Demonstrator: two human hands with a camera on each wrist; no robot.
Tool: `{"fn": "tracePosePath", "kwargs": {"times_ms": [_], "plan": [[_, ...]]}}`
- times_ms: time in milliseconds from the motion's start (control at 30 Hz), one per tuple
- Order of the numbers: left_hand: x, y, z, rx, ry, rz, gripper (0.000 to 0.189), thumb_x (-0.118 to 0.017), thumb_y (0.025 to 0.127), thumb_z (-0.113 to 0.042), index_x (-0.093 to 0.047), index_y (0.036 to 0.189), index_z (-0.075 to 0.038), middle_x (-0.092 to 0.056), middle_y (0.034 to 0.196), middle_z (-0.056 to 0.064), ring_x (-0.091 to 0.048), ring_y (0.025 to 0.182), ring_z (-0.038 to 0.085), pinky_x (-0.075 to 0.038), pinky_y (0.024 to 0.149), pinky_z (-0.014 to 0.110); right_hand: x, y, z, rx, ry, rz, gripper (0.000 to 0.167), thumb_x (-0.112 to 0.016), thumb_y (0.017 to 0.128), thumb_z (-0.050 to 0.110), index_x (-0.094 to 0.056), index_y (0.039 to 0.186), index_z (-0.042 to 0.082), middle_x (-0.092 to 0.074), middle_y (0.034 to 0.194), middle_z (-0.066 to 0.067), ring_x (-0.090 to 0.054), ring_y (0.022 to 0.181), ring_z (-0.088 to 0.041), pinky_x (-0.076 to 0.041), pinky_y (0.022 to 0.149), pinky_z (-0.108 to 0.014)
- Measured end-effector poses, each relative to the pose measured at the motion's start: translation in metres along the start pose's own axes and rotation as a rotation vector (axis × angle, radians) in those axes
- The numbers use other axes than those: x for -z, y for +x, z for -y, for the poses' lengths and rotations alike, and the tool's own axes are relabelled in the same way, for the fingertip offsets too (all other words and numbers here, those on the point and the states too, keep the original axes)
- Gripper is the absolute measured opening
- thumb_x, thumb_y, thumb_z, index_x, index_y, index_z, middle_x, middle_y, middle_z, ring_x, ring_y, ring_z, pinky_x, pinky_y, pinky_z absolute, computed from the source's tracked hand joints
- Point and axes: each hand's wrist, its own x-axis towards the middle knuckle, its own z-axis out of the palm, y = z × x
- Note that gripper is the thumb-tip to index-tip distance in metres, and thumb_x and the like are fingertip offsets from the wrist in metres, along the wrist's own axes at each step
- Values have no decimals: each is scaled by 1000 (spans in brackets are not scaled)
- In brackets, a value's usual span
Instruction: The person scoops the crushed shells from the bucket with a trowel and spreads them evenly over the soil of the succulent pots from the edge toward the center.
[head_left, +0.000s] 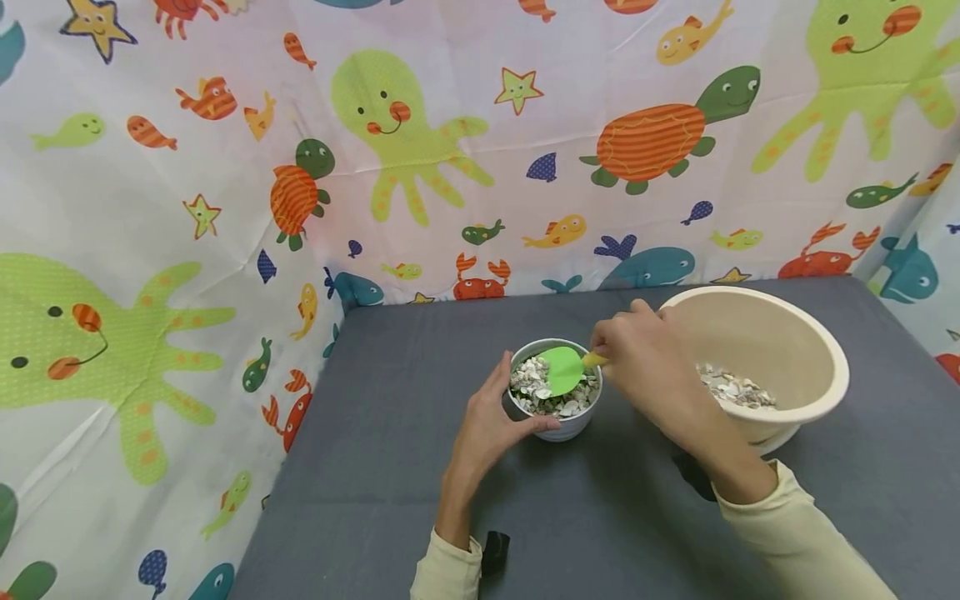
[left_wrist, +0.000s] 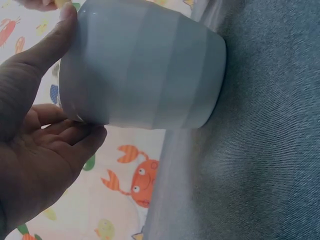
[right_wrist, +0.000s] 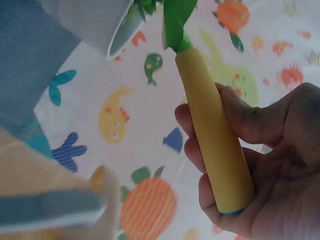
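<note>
A white ribbed pot [head_left: 568, 430] stands on the grey cloth, filled with pale shell-like chips [head_left: 530, 379] and bits of green. My left hand [head_left: 483, 427] holds it from the left, thumb at the near side of the rim and fingers around the far side, as the left wrist view of the pot [left_wrist: 145, 65] shows. In my right hand [head_left: 651, 367] is a small trowel, its green blade [head_left: 562, 371] over the chips inside the rim. The fingers wrap its yellow handle [right_wrist: 215, 135] in the right wrist view. Whether the blade presses the chips, I cannot tell.
Right of the pot is a large cream tub [head_left: 834, 375], with more pale chips [head_left: 735, 388] at its bottom. A grey cloth [head_left: 375, 433] covers the table. Behind and to the left hangs a curtain [head_left: 450, 50] printed with sea animals.
</note>
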Motion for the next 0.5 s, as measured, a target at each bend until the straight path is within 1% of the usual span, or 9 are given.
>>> {"fn": "tracePosePath", "kwargs": {"times_ms": [133,233,367,500], "plan": [[0,-2,-2,39,-30,-6,120,-94,73,-50,-26,167,-20,-31,173,2,-35,159,28,-39,123,56,-3,3,15,80,-161,-10,21,-86,75,1,-82,94,9,-77,86,-10,-57,87,-29,-44,84,-53],[0,-2,-3,50,-26,-11,120,-94,72,-50,-27,167,-23,-32,173,2,-36,158,27,-40,123,56,-5,3,23,129,-251,-36,21,-88,78,6,-81,98,9,-76,88,-11,-57,89,-30,-45,89,-55],[-1,-1,-3,58,-11,-28,119,-95,71,-51,-29,166,-22,-33,172,3,-38,157,28,-41,122,55,-9,1,29,178,-339,-93,14,-86,83,9,-80,97,7,-74,85,-13,-56,88,-30,-46,87,-55],[-3,-2,-1,69,-2,-46,120,-95,70,-52,-29,166,-21,-33,172,2,-40,156,28,-42,121,54,-14,1,35,208,-397,-146,7,-82,86,7,-79,92,6,-71,81,-14,-56,86,-31,-47,85,-55]]}}
